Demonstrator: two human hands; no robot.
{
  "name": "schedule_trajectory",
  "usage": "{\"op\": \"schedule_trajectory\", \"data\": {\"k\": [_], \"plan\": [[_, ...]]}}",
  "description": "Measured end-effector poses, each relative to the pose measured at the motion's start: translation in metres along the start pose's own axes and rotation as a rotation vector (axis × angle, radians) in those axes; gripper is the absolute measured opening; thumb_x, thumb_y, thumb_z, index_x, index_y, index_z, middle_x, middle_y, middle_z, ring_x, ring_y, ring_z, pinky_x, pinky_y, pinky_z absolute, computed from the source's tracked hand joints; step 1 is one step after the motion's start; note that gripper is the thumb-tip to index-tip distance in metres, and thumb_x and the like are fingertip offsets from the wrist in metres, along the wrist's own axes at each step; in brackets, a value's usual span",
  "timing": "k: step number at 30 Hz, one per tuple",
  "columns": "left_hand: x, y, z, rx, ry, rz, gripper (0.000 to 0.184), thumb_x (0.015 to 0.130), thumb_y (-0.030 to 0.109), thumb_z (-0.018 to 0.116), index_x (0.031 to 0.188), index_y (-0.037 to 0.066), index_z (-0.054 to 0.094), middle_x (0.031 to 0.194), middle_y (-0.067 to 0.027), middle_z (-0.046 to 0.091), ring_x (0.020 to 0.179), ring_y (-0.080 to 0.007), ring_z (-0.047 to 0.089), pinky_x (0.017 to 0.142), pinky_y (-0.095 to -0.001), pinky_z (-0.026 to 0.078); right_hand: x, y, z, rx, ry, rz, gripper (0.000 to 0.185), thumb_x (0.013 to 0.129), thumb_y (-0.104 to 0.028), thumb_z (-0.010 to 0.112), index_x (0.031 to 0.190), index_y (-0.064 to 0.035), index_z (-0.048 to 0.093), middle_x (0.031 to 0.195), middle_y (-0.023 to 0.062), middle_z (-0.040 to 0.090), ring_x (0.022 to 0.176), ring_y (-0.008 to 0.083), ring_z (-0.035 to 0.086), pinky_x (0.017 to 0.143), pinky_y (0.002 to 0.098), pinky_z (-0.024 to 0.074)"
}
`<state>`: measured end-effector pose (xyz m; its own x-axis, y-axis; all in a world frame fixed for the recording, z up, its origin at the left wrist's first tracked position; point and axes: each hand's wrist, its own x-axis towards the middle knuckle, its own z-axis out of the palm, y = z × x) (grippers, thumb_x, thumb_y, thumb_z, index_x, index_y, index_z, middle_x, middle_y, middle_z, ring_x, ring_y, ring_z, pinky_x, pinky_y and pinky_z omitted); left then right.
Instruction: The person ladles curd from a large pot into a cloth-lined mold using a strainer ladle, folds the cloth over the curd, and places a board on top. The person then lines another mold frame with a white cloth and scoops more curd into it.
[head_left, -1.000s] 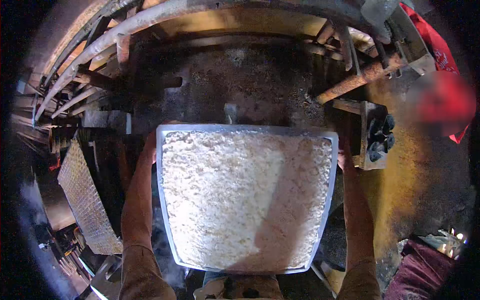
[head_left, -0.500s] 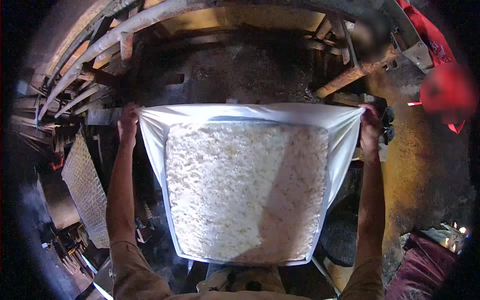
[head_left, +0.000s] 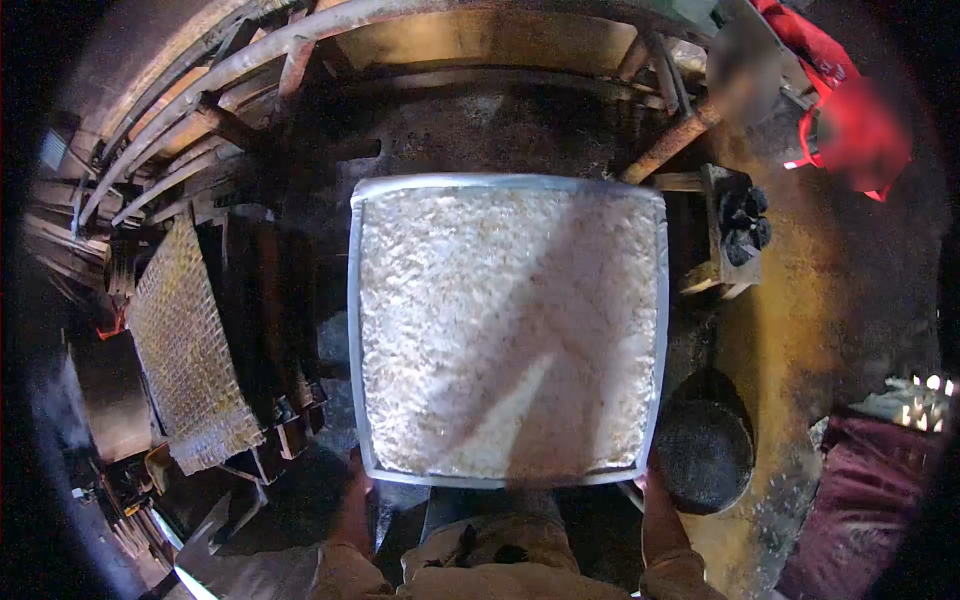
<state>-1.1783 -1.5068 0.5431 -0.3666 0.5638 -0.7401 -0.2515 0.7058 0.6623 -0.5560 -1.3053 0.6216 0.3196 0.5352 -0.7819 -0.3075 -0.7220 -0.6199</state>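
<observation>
A square tray lined with white cloth lies in front of me, filled with a flat layer of whitish, lumpy material. The cloth is folded over the rim. At the tray's near left corner is my left hand, mostly hidden by the edge, its fingers out of sight. My right hand is at the near right corner, and its fingers are hidden too. Shadows fall across the material's right and lower parts.
To the left leans a woven mat. Curved poles cross the top. A person in red is at the upper right. On the right are a wooden stand, a round dark container and maroon cloth.
The cloth that both hands held stretched out at the far corners now lies over the rim. My hands have come back to the near corners. The person in red has shifted.
</observation>
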Motion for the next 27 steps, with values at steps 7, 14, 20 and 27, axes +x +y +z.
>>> {"op": "schedule_trajectory", "data": {"k": [7, 14, 20, 27], "plan": [[0.038, -0.049, -0.005, 0.276, -0.022, 0.296, 0.032, 0.085, 0.028, 0.044, 0.107, 0.007, 0.053, 0.09, -0.0042, 0.058, 0.079, -0.0141, 0.055, 0.064, -0.0307, 0.045, -0.056, 0.061, -0.039, 0.096, 0.068, -0.207, 0.051, 0.08, -0.034, 0.054, 0.123, -0.0133, 0.035, 0.118, 0.0096, 0.038, 0.106, 0.0242, 0.041, 0.083, 0.0483, 0.0384], [-0.058, -0.009, -0.044, 0.22, -0.126, 0.389, 0.043, 0.086, 0.039, 0.04, 0.114, 0.008, 0.05, 0.102, -0.0046, 0.054, 0.088, -0.0178, 0.052, 0.075, -0.0313, 0.042, -0.141, 0.05, -0.061, -0.618, 0.077, -0.818, 0.055, 0.076, -0.024, 0.062, 0.123, -0.0097, 0.037, 0.117, 0.0115, 0.043, 0.111, 0.0276, 0.041, 0.087, 0.0448, 0.039], [-0.107, 0.095, -0.043, -0.14, -0.124, 0.58, 0.03, 0.084, 0.032, 0.048, 0.092, 0.005, 0.057, 0.075, -0.0004, 0.051, 0.067, -0.0134, 0.047, 0.061, -0.0292, 0.038, -0.166, -0.01, -0.077, 0.034, -0.093, -0.907, 0.045, 0.063, -0.005, 0.068, 0.101, -0.0046, 0.045, 0.092, 0.004, 0.049, 0.082, 0.0179, 0.048, 0.071, 0.0314, 0.0418], [-0.103, 0.123, -0.047, 0.144, 0.051, 0.552, 0.019, 0.076, 0.025, 0.059, 0.069, 0.008, 0.053, 0.062, 0.0019, 0.047, 0.058, -0.0112, 0.043, 0.053, -0.0299, 0.034, -0.141, -0.016, -0.108, -0.308, 0.274, -0.799, 0.016, 0.064, -0.002, 0.062, 0.075, -0.0072, 0.05, 0.068, 0.0006, 0.049, 0.059, 0.0117, 0.044, 0.053, 0.0262, 0.0364]]}}
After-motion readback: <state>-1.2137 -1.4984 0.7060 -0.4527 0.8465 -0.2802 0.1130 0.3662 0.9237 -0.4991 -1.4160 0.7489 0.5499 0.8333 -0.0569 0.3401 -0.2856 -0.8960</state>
